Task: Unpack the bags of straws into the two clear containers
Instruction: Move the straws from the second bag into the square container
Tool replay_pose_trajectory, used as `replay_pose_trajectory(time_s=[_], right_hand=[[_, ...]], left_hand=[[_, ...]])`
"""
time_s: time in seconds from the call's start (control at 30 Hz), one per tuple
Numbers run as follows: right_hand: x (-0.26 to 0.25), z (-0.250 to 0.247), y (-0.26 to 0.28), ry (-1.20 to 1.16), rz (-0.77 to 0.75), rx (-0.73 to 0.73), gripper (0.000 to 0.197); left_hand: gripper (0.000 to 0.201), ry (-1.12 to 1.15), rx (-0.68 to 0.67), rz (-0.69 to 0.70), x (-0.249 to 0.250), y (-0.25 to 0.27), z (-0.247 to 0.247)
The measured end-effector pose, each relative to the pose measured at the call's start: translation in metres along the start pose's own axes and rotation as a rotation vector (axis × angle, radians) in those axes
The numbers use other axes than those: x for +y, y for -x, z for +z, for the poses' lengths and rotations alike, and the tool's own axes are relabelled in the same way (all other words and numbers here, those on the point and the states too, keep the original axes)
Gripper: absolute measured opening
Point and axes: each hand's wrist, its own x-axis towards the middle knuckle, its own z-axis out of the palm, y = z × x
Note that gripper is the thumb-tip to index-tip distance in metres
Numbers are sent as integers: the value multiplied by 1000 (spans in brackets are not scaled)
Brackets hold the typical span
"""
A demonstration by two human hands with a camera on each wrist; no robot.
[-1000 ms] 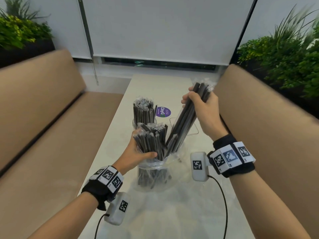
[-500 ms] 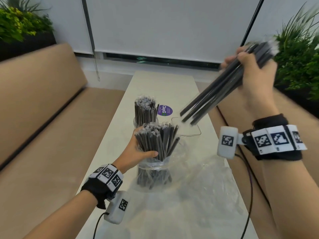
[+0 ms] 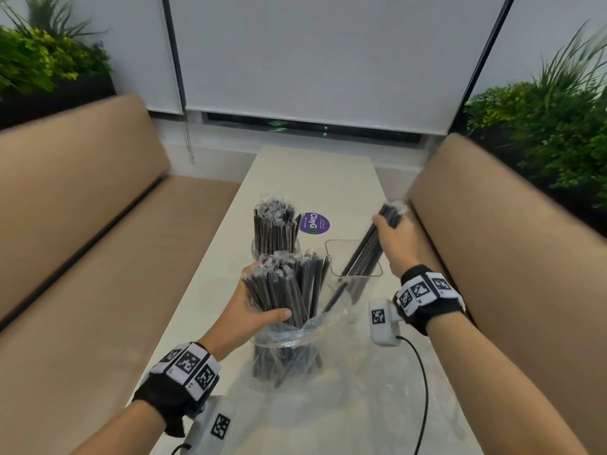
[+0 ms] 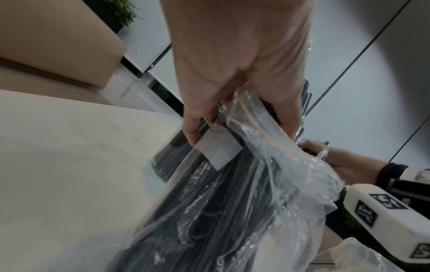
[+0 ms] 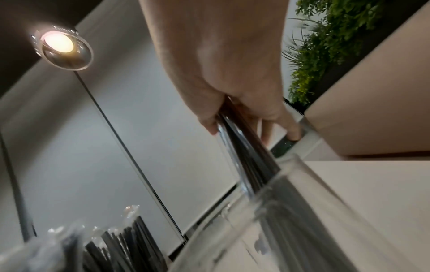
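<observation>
Gripping the straws in the bag (image 3: 285, 336) on the table (image 3: 312, 178), the left hand (image 3: 249, 313) holds them upright, while the right hand (image 3: 394, 238) clasps a bundle (image 3: 364, 254) slanting into the square container (image 3: 356, 275).

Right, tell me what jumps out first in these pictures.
Dark wrapped straws dominate: the left hand grips a fanned bunch standing in a clear plastic bag mid-table. The right hand slants a smaller handful into the square clear container beside it. Behind stands a round container already packed full.
</observation>
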Motion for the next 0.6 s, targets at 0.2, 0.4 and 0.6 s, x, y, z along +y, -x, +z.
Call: replay_pose_trajectory(time_s=[0.2,0.4,0.6], right_hand=[[32,0,-14,110,212,-235,68],[-14,-44,14,262,-98,-46,72],[-15,-26,85,76,-58,-336,55]], left_hand=[[80,-9,27,-4,-1,-3,-1],[83,-28,6,-44,-8,4,2],[80,-23,41,-46,-2,1,0]])
